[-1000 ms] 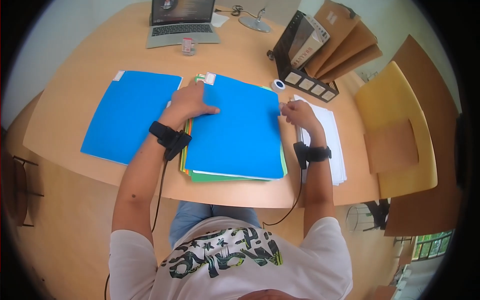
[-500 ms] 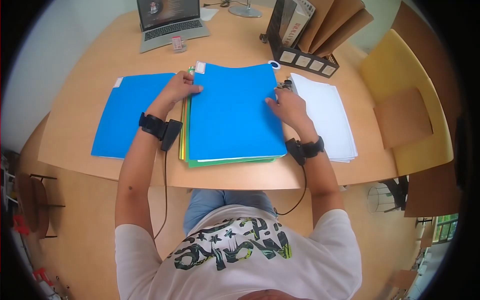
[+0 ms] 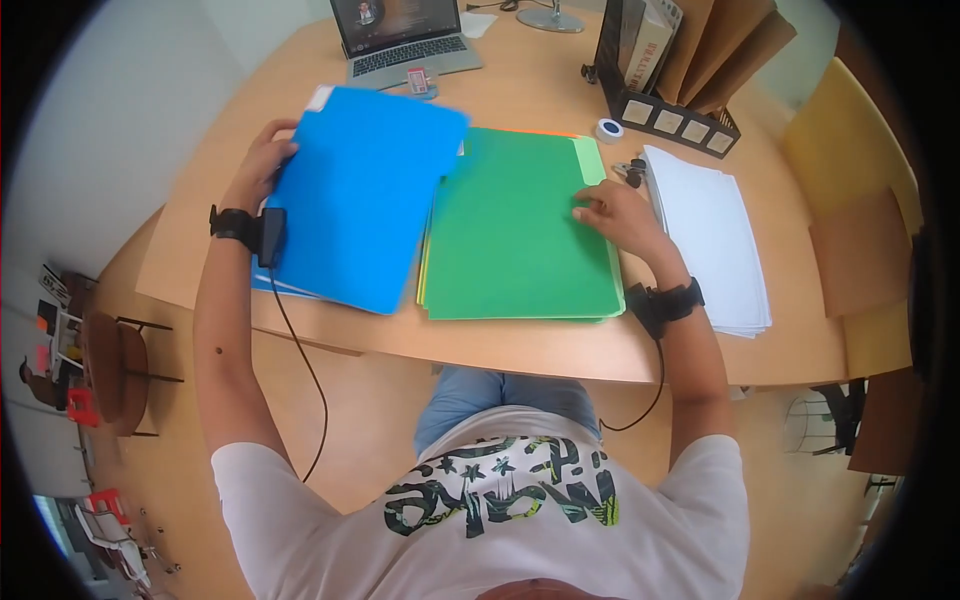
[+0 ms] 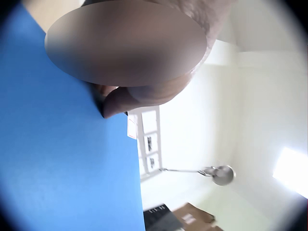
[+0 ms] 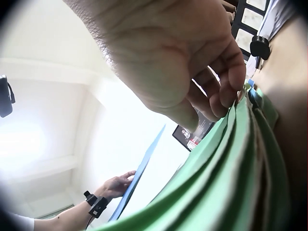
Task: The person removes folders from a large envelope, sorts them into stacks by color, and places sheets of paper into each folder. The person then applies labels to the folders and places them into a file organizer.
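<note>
At the left, my left hand [image 3: 265,160] pinches the left edge of a blue folder [image 3: 360,210], with the thumb on its face in the left wrist view. The folder is tilted above the table and overlaps another blue folder, of which only a strip shows at the bottom left. In the middle lies a stack of folders with a green folder [image 3: 520,235] on top. My right hand [image 3: 620,218] is at that stack's right edge, fingers loosely bent and thumb apart from them. From the right wrist view, its fingertips [image 5: 221,110] are right at the green edges.
White paper sheets [image 3: 705,240] lie to the right, with black binder clips [image 3: 632,172] beside them. Behind are a roll of tape [image 3: 609,130], a black file holder [image 3: 680,125] and a laptop [image 3: 415,55] with a small red-and-white box [image 3: 418,80] before it.
My left hand has moved left with the top blue folder, off the stack and over the other blue folder. The green folder beneath is now exposed. My right hand remains by the stack's right edge.
</note>
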The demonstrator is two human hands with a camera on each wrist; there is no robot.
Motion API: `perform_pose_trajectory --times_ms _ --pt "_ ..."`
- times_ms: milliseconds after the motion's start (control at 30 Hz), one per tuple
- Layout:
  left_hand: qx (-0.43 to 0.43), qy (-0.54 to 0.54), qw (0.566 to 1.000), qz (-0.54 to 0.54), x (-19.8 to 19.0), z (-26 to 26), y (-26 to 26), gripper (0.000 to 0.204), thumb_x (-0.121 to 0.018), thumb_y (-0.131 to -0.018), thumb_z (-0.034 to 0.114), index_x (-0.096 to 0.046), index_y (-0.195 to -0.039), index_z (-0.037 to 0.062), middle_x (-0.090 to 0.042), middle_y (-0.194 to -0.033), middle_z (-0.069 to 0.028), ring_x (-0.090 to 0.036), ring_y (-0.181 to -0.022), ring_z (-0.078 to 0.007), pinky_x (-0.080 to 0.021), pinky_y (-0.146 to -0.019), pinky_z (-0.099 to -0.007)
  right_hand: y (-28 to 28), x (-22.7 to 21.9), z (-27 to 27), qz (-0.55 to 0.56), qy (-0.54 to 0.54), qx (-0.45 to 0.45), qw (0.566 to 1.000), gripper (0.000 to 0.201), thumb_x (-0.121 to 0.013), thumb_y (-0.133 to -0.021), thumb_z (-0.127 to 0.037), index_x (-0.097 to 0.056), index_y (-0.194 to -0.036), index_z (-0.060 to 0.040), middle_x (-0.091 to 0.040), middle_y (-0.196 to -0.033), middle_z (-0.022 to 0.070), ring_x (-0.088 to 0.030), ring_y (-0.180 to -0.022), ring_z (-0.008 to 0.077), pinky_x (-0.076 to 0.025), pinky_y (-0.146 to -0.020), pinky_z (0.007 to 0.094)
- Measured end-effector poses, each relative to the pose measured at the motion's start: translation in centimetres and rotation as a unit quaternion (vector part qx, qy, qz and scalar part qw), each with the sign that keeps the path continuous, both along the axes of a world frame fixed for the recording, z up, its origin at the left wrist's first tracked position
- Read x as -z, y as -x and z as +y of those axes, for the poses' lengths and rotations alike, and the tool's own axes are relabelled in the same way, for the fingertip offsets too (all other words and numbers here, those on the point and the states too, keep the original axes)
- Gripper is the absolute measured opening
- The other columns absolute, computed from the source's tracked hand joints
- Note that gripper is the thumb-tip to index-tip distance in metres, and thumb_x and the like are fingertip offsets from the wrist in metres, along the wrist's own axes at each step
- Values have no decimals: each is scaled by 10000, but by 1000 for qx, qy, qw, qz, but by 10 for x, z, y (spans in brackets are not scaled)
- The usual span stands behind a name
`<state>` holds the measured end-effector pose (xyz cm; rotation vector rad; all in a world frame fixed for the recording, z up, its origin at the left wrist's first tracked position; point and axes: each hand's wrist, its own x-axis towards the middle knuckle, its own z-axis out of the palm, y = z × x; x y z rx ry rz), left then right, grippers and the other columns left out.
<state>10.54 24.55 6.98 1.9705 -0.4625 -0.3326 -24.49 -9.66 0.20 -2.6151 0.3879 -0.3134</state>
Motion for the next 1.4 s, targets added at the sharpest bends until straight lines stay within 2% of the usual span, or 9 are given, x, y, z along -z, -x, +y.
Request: perform_pose_trajectory --times_ms 233,367,600,700,767,833,1000,1100,1400 --pt "-126 -149 971 -138 61 47 -63 354 -535 -773 21 -621 -1108 99 -631 -788 -85 -564 -667 -149 -455 -575 -306 0 -7 6 55 -9 6 998 379 -686 -806 -275 -629 -1075 -15 -636 -801 101 -614 -778 249 -468 -658 364" --pt "-175 -171 945 -215 105 43 -84 322 -530 -793 78 -628 -1100 78 -663 -1038 -210 -638 -983 -336 -494 -859 -391 0 -5 5 64 -25 3 998 400 -696 -798 -291 -613 -1087 -28 -624 -797 91 -607 -771 240 -460 -649 359" --pt "-264 -352 854 -277 102 6 -39 433 -564 -792 115 -555 -1225 120 -557 -1196 -197 -526 -1119 -372 -450 -934 -439 0 -3 4 69 -20 -1 997 390 -696 -796 -303 -611 -1073 -42 -617 -792 91 -604 -775 243 -455 -651 360" --pt "-211 -297 874 -322 82 -25 -19 472 -572 -801 123 -508 -1268 103 -498 -1236 -187 -466 -1164 -385 -427 -953 -450 0 3 2 40 -9 -9 999 365 -712 -781 -261 -608 -1055 -43 -576 -727 80 -566 -694 210 -425 -609 334" --pt "-56 -150 884 -439 99 -44 -39 448 -602 -817 180 -524 -1245 74 -508 -1246 -195 -497 -1139 -385 -436 -941 -441 -1 5 0 32 -10 -15 999 365 -709 -782 -260 -606 -1057 -43 -576 -723 83 -565 -689 212 -423 -606 336" --pt "74 -68 924 -368 98 -81 -14 478 -621 -837 272 -520 -1249 51 -492 -1266 -230 -519 -1113 -399 -440 -936 -426 -1 6 -1 28 -14 -16 999 366 -706 -784 -261 -605 -1058 -41 -577 -721 84 -564 -686 213 -422 -605 338" --pt "153 -146 938 -275 85 -153 76 673 -666 -782 482 -532 -1253 20 -489 -1272 -233 -531 -1108 -385 -430 -947 -405 2 0 4 27 -15 -23 999 370 -696 -791 -273 -604 -1059 -34 -591 -736 88 -576 -699 219 -429 -616 343" --pt "179 -181 884 -392 82 -168 110 722 -667 -785 523 -518 -1263 4 -512 -1255 -209 -540 -1093 -334 -427 -960 -413 1 8 -2 24 11 -28 999 376 -681 -803 -284 -605 -1076 -36 -604 -738 93 -594 -722 232 -448 -642 351" --pt "546 -210 731 -352 29 -125 222 693 -681 -761 522 -530 -1211 17 -489 -1252 -250 -478 -1148 -409 -412 -966 -451 28 -3 -70 -108 52 178 977 245 -621 -811 -248 -690 -957 -63 -683 -849 119 -650 -847 275 -504 -717 385"
